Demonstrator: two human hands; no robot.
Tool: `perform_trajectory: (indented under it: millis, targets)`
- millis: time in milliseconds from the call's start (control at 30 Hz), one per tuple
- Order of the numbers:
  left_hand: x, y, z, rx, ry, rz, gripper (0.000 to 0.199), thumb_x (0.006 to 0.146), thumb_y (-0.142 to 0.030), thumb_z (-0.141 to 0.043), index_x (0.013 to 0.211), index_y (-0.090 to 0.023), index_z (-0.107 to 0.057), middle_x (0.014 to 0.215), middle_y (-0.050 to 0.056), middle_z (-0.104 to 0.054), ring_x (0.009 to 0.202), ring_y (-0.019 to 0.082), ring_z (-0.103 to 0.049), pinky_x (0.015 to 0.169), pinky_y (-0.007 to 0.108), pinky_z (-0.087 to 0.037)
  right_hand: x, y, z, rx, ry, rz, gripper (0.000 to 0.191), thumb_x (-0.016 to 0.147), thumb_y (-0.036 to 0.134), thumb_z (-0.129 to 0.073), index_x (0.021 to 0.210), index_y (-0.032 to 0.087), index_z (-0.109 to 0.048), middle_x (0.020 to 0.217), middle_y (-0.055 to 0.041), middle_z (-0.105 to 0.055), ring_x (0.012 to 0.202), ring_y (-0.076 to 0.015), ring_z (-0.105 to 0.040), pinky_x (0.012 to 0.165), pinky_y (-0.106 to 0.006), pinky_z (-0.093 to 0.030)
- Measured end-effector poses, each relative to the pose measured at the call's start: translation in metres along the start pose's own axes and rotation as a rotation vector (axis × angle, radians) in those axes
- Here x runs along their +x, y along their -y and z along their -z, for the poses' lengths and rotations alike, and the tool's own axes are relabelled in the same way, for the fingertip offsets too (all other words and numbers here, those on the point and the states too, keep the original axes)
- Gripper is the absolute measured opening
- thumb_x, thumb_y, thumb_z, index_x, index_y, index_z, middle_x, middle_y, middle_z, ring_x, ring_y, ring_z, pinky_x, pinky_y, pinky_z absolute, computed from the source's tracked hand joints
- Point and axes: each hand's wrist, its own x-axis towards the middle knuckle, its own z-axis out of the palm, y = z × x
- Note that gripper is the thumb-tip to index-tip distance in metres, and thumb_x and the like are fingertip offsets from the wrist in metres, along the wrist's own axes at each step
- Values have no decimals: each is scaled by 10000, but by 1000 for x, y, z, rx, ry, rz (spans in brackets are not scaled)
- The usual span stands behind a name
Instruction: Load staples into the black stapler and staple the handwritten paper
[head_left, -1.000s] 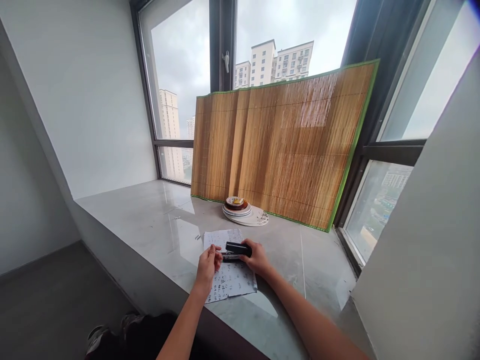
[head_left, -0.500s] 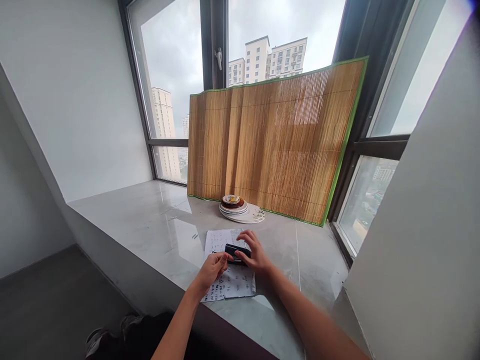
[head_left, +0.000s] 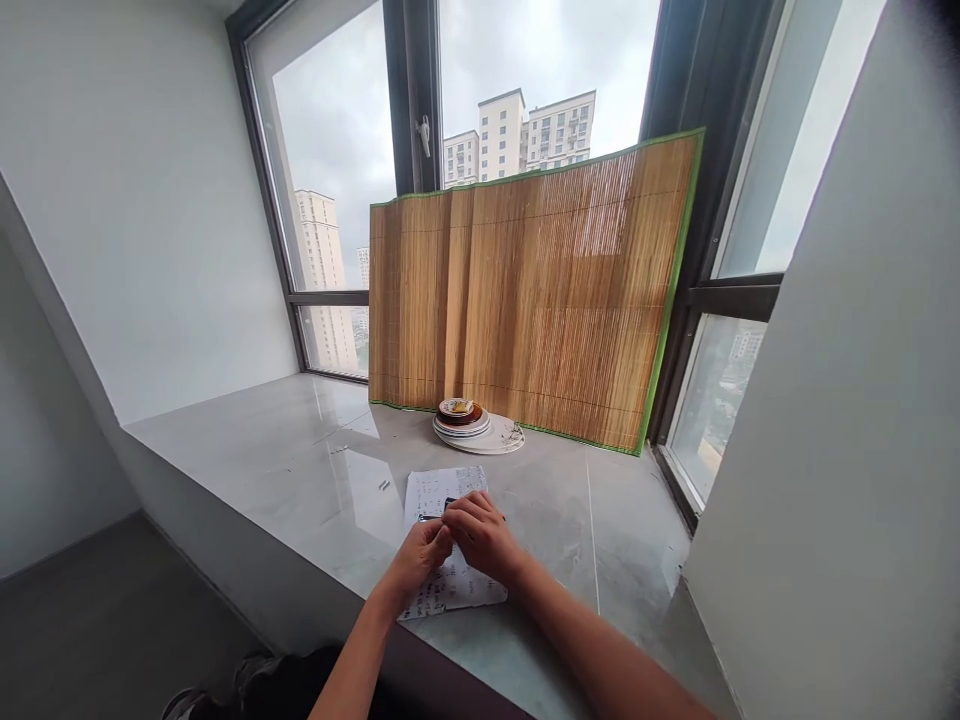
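Above a handwritten sheet of paper (head_left: 431, 487), my two hands meet at the fingertips. My left hand (head_left: 420, 560) is closed in a pinch; a thin dark sliver (head_left: 429, 518) shows at its fingers, too small to name. My right hand (head_left: 484, 535) is curled over a small black oblong object (head_left: 451, 503), its fingers closed and reaching to the left fingertips. Most of the black object is hidden beneath that hand, and its kind cannot be made out. The paper lies on the grey tiled sill (head_left: 300, 480), close to the front edge.
Beyond the paper stands a stack of plates (head_left: 465, 425) with a small dish on top. A bamboo mat (head_left: 525, 310) with green edging leans on the window. Small light pieces (head_left: 384, 485) lie left of the paper. A wall (head_left: 825, 450) bounds the right side.
My right hand has turned over and closed across the black object, covering most of it, and its fingers now meet my left fingertips. The view has shifted slightly.
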Motion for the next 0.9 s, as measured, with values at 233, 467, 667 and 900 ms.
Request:
perform_trajectory:
  millis: [233,467,667,900]
  targets:
    - [-1,1,1,-67,-34,83,628,899,-794,-525,706,-203,-437,539,-105,-231,475,60,-111,447,239,-87,-17,-65,40,-301,-100,-729,194,951,130,-542,1019,200,-710,967,-86,-712,944,-227,-626,839,-317,-463]
    - [-3,3,0,60,41,29,629,961,-696,-523,604,-216,-329,469,-87,-258,440,61,-143,448,264,-96,-27,-82,45,-481,345,-921,227,964,186,-547,1020,194,-766,1030,-103,-724,1003,-223,-611,757,-287,-383]
    - [-4,3,0,95,57,44,623,963,-694,-518,610,-215,-335,470,-91,-248,438,60,-125,455,275,-88,-30,-84,39,-507,400,-876,416,987,186,-491,1367,247,-648,1400,-81,-638,1254,-276,-507,862,-332,-382]
    - [-5,3,-1,114,63,32,635,957,-704,-516,605,-213,-321,487,-86,-238,466,64,-132,479,285,-98,-30,-85,39,-509,416,-883,393,932,75,-422,1183,205,-695,1271,-95,-668,1154,-241,-530,829,-320,-374]
